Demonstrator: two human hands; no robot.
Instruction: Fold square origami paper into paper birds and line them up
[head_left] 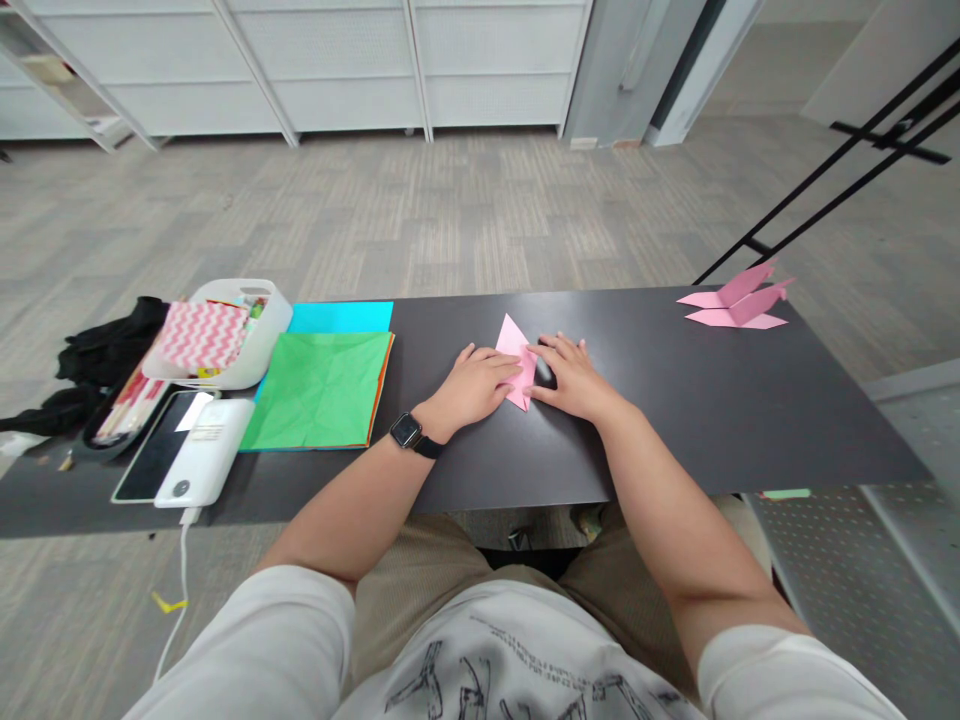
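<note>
A folded pink paper lies on the black table, pointed like a kite. My left hand, with a black watch on its wrist, lies flat on the paper's left side, fingers stretched out. My right hand presses on the paper's right side, fingers laid flat and close together. Both hands pin the paper to the table and hide part of it.
A finished pink folded paper figure sits at the far right. Green paper lies on a stack of coloured sheets at left, beside a white basket, a phone, a white power bank and black cloth.
</note>
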